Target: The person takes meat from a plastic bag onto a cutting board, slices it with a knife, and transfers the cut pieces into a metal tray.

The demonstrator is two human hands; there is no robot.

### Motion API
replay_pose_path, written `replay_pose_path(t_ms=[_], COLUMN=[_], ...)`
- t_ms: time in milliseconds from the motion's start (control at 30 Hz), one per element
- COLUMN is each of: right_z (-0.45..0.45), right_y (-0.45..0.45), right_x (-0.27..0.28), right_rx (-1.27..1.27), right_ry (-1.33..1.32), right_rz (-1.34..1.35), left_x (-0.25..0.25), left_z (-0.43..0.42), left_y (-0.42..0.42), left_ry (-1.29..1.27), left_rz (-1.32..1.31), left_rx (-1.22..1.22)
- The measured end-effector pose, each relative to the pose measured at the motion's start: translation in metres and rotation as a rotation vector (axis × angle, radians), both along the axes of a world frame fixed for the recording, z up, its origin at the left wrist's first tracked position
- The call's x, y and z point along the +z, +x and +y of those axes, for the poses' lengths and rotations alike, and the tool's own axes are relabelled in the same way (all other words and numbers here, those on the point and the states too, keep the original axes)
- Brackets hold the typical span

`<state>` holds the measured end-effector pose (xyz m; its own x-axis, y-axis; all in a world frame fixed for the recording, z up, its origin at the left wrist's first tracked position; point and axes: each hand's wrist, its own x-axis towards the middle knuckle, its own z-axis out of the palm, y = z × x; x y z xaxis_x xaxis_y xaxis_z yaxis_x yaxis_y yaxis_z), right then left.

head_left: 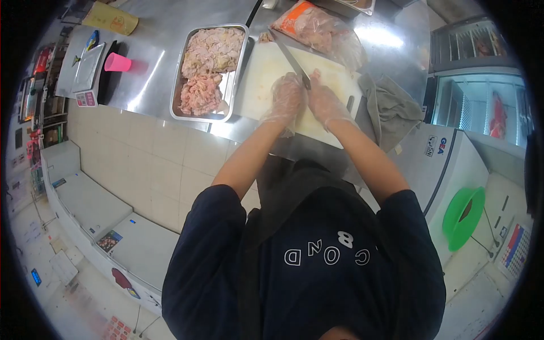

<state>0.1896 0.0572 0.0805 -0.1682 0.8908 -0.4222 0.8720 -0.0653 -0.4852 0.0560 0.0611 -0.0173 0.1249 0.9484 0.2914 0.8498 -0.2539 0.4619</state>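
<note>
My gloved right hand (pixel 327 103) is wrapped round the end of a long kitchen knife (pixel 290 58), whose blade points up and left across the white cutting board (pixel 258 85). Close beside the blade, my gloved left hand (pixel 287 97) is closed, its fingers curled over the board; what lies under them is hidden. A small pinkish bit shows by my right fingertips, too small to name. To the left stands a metal tray (pixel 229 85) with pale meat pieces (pixel 212 51) at its far end and pinker chopped meat (pixel 201 94) nearer me.
A plastic bag of raw meat (pixel 309 25) lies behind the board. A grey cloth (pixel 391 105) is bunched at its right. On the steel table's left are a pink cup (pixel 117 62), a scale (pixel 89 68) and a yellow container (pixel 110 20). An open lit fridge (pixel 479 107) stands right.
</note>
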Motion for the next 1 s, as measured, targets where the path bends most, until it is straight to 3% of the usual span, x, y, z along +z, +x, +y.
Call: replay_pose_path(t_ms=[233,300,400,533,600,700,767,833,900,933,1000], right_z=[-0.085,-0.090,-0.069,-0.025,-0.018,-0.037,-0.054,-0.065,-0.075,-0.079,-0.088], right_y=[0.058,0.058,0.042,0.018,0.011,0.026,0.040,0.049,0.056,0.056,0.054], right_x=[0.014,0.014,0.013,0.016,0.012,0.019,0.009,0.000,-0.002,0.013,0.043], right_rx=[0.050,0.036,0.041,0.041,0.021,0.002,0.004,-0.016,-0.039,-0.050,-0.087], right_ry=[-0.127,-0.172,-0.026,-0.028,-0.025,-0.083,-0.109,-0.136,-0.107,-0.103,-0.070], right_rz=[-0.026,-0.069,0.016,0.042,0.054,0.086,0.068,0.024,-0.009,-0.017,0.034], left_x=[-0.005,0.000,0.002,0.018,0.035,0.044,0.054,0.088,0.122,0.110,0.076], left_z=[-0.004,-0.011,-0.016,-0.027,-0.036,-0.038,-0.039,-0.044,-0.051,-0.050,-0.051], left_y=[0.002,-0.001,-0.001,0.000,-0.005,-0.053,-0.102,-0.136,-0.156,-0.159,-0.165], left_ry=[-0.049,-0.037,-0.007,-0.006,-0.148,0.006,0.248,-0.083,-0.179,-0.178,0.193], left_rz=[0.006,-0.095,-0.104,-0.176,-0.301,-0.336,-0.016,-0.340,-0.081,-0.090,0.507], left_rx=[0.022,-0.023,-0.060,-0.082,0.015,0.169,0.369,0.719,0.549,0.537,0.565])
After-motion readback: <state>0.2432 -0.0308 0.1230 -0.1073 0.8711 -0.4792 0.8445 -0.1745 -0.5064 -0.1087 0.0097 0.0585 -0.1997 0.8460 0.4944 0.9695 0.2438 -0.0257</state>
